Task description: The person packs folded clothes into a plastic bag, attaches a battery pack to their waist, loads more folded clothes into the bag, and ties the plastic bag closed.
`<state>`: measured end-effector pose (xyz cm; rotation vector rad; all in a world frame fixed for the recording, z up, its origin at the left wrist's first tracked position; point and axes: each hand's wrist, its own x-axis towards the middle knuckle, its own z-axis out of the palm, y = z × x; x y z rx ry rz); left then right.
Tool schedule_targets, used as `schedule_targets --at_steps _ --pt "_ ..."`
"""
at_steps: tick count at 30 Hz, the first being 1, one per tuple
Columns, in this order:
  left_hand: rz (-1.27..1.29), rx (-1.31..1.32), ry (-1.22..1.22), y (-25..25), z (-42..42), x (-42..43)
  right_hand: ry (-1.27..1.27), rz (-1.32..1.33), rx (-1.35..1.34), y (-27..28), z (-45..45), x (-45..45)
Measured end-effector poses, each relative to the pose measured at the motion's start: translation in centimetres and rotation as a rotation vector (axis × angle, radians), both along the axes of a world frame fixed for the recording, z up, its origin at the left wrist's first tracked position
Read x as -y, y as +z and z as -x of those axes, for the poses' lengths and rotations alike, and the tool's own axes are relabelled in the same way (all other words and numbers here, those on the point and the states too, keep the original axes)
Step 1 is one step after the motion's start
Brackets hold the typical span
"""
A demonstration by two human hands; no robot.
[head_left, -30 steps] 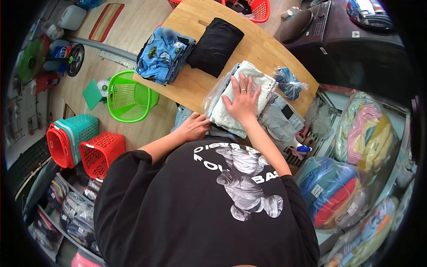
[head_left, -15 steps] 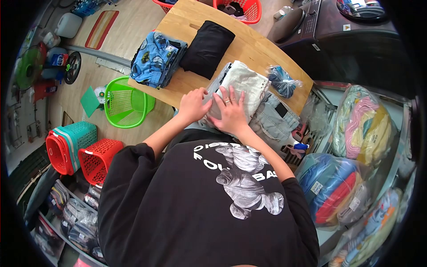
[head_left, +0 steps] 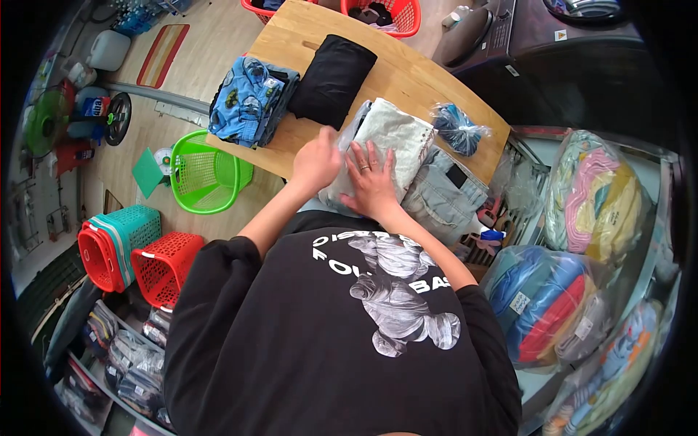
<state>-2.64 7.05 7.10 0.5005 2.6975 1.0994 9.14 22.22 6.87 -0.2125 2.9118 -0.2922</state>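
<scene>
A folded off-white garment (head_left: 407, 127) lies at the near edge of the table, with clear plastic (head_left: 349, 133) along its left side. My right hand (head_left: 372, 182) rests flat on it, fingers spread, a ring on one finger. Just to the left, my left hand (head_left: 317, 161) is curled closed at the edge of the plastic and seems to pinch it; its fingertips are slightly blurred. Folded grey denim shorts (head_left: 445, 192) lie to the right. Beyond the hands are a folded black garment (head_left: 333, 80) and a stack of blue patterned clothes (head_left: 247, 102).
The wooden table (head_left: 407, 69) also carries a knotted plastic bag with dark contents (head_left: 458, 129). A green basket (head_left: 211, 174) stands on the floor at left, near red baskets (head_left: 163, 269). Bagged bedding (head_left: 542, 301) lies at right. Dark machines (head_left: 567, 87) stand behind.
My left hand has lifted and curled closed, its fingers moving up and away from the white garment. My right hand stays pressed on it. The view has shifted slightly.
</scene>
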Motion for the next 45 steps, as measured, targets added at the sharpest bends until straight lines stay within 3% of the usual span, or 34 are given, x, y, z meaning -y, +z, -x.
schedule_targets --at_steps 1,4,9,12,16,20,28,29,32,33,37,42,45 --pt "0.028 -0.221 0.006 0.3 0.0 -0.8 0.002 -0.007 0.005 0.0 0.1 0.0" --pt "0.072 -0.228 -0.378 -0.4 2.7 -2.4 0.004 -0.017 0.03 0.3 0.1 0.1" --pt "0.537 -0.186 -0.334 -2.6 5.3 -4.2 -0.018 0.097 -0.009 1.4 0.5 -0.3" --pt "0.585 -0.245 -0.338 -4.1 6.4 -4.8 -0.053 0.221 0.005 2.2 1.8 -2.1" --pt "0.682 -0.202 -0.418 -3.4 8.3 -6.3 -0.239 0.147 -0.392 1.2 5.2 -4.1" --pt "0.728 -0.306 -0.392 -5.2 9.6 -8.1 -0.389 0.03 -0.21 -0.2 6.1 -4.3" --pt "0.201 0.507 -0.023 -7.8 12.1 -10.3 -0.388 -0.039 -0.24 -1.7 5.6 -4.4" --pt "0.086 0.772 0.025 -8.1 12.9 -10.5 -0.386 -0.041 -0.246 -1.8 5.7 -4.5" --pt "0.064 0.738 -0.092 -7.7 13.3 -11.1 -0.395 -0.024 -0.232 -1.7 5.9 -4.6" --pt "0.254 0.444 -0.172 -6.8 12.5 -11.3 -0.392 -0.02 -0.229 -1.7 5.9 -4.6" --pt "0.49 0.135 -0.225 -6.6 12.5 -11.3 -0.38 -0.008 -0.229 -1.9 5.8 -4.7" --pt "0.346 -0.06 -0.21 -4.8 12.4 -13.2 -0.376 -0.012 -0.219 -1.9 5.8 -4.7" --pt "0.195 -0.127 -0.227 -0.4 11.2 -14.6 -0.36 -0.021 -0.201 -2.7 5.6 -5.1"
